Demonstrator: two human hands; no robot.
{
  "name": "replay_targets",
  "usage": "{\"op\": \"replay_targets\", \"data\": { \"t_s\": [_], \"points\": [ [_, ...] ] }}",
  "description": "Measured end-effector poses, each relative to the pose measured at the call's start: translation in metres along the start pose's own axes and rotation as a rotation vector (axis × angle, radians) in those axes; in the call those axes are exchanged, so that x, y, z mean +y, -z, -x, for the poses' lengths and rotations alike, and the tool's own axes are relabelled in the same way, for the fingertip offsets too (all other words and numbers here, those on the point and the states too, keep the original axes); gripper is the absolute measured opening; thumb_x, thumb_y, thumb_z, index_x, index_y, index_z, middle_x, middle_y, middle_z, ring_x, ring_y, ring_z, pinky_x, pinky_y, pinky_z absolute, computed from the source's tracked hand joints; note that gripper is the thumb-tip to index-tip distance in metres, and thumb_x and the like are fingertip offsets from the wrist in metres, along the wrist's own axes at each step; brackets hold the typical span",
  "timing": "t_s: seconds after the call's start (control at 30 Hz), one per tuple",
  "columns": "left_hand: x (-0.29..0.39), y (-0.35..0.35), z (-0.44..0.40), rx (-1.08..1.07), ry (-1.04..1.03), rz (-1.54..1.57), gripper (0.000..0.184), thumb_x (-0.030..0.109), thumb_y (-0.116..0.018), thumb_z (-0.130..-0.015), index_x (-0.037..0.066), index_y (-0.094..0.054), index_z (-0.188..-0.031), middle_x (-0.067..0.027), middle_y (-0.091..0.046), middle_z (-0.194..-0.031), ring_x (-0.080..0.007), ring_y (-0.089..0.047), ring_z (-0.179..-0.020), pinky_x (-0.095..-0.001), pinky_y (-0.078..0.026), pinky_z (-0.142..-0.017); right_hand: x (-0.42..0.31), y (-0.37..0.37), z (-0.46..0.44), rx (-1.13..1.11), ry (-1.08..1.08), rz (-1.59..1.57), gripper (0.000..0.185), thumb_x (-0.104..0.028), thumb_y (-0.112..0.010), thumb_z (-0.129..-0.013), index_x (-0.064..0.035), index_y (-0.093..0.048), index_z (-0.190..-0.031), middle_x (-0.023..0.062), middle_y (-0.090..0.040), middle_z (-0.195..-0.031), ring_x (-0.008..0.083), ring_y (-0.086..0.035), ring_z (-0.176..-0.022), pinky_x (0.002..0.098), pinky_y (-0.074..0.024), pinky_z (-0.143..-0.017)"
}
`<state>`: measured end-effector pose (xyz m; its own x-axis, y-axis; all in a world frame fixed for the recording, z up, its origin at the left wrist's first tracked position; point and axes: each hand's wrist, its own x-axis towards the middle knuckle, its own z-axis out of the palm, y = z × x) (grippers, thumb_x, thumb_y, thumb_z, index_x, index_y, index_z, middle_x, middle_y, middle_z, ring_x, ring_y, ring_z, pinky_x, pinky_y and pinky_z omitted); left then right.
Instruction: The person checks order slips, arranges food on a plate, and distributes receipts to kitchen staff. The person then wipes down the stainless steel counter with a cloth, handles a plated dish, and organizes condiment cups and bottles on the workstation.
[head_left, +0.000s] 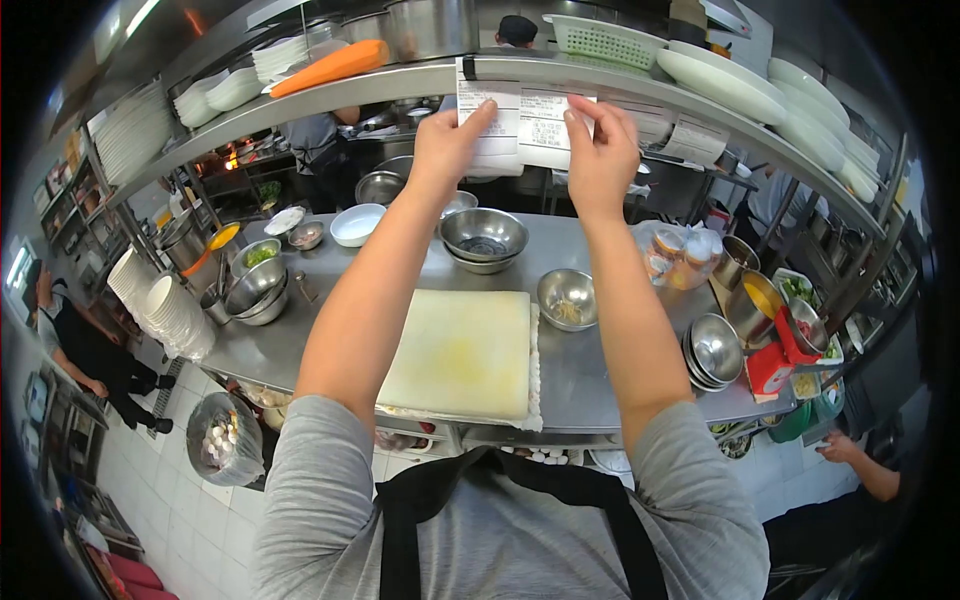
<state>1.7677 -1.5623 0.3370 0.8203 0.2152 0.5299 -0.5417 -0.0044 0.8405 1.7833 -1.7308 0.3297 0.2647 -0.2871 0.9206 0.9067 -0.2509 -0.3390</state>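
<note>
Both my arms reach up to the edge of the steel shelf, where printed order tickets hang. My left hand holds the left order ticket, thumb on its front and the other fingers hidden behind the paper. My right hand pinches the right edge of a second order ticket between thumb and fingers. The two papers hang side by side and overlap slightly. A black clip sits above the left one. More tickets hang along the shelf to the right.
Below lies a pale cutting board on the steel counter. Steel bowls stand behind it. A red scale is at the right, stacked containers at the left. Co-workers stand left and right.
</note>
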Motion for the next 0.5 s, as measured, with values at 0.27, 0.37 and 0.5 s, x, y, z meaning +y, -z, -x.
{"op": "replay_targets", "data": {
  "t_s": [0.27,0.37,0.5],
  "points": [
    [-0.031,0.101,0.109,-0.079,0.21,0.246,0.033,0.009,-0.04,-0.087,-0.004,-0.062,-0.107,-0.0155,-0.063,-0.107,-0.0214,-0.062,-0.095,-0.0301,-0.048,-0.086,-0.019,0.026,0.115,-0.172,-0.146,-0.308,0.013,-0.008,-0.065,-0.082,-0.0047,-0.065,-0.095,0.002,-0.049,-0.094,0.0079,-0.047,-0.073,0.02,-0.0394,-0.065],
    [-0.014,0.141,0.172,-0.098,0.277,0.232,0.039,0.004,-0.038,-0.083,-0.007,-0.056,-0.116,-0.0163,-0.058,-0.116,-0.022,-0.058,-0.103,-0.0318,-0.045,-0.092,-0.052,0.005,0.178,-0.502,-0.816,-0.635,0.022,-0.008,-0.063,-0.084,-0.0001,-0.06,-0.104,0.0029,-0.056,-0.093,0.0077,-0.05,-0.076,0.0204,-0.0419,-0.068],
    [0.015,0.205,0.261,-0.026,0.23,-0.014,0.048,0.0,-0.04,-0.078,-0.002,-0.051,-0.125,-0.0144,-0.054,-0.123,-0.0209,-0.054,-0.109,-0.0312,-0.043,-0.092,-0.132,-0.058,0.238,-0.771,-1.135,-0.89,0.027,-0.006,-0.063,-0.083,0.0019,-0.056,-0.108,0.0056,-0.062,-0.088,0.0097,-0.056,-0.077,0.0235,-0.0448,-0.065]
  ]
}}
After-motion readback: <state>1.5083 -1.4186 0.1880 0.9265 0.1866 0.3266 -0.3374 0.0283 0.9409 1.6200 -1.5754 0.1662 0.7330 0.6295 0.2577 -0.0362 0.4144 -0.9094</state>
